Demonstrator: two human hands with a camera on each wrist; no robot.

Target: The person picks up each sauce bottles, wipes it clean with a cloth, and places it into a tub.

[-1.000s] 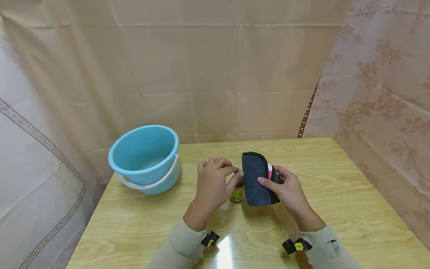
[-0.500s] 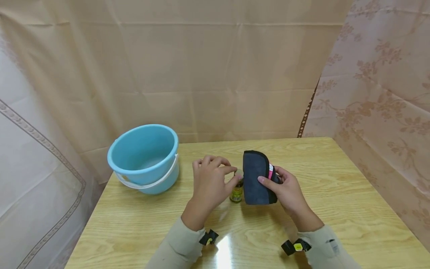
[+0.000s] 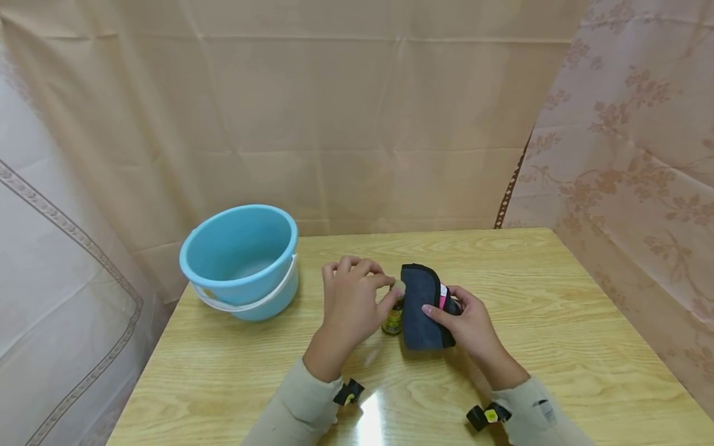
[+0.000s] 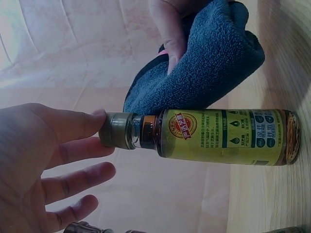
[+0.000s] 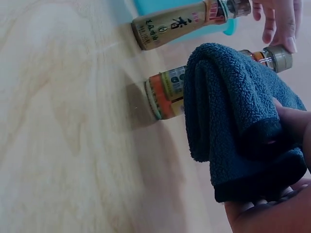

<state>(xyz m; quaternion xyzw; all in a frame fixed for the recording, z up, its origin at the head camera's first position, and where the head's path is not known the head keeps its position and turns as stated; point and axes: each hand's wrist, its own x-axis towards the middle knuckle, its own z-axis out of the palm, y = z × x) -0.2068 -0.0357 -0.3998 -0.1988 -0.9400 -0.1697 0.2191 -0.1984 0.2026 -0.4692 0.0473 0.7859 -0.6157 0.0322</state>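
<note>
And there's the bucket (image 3: 251,290), back left on the tabletop (image 3: 558,347), curtain (image 3: 357,124) behind! Bottle (image 3: 392,321) standing to its right, second bottle (image 5: 170,26) between them, cloth (image 3: 417,313) just right, in the right fingers (image 3: 437,316)!

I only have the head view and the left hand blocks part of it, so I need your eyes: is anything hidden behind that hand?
Observer: Yes, the right wrist view shows a second bottle standing on the table, beside the nearer bottle.
Operator: Is there any logo on that nearer one? I can't make it out.
Observer: Yes, the left wrist view shows a round red emblem on its yellow label.
Operator: Last thing: the cloth in the right hand looks smooth to me. Is it all over?
Observer: No, both wrist views show a fluffy, towel-like pile on it.
</note>
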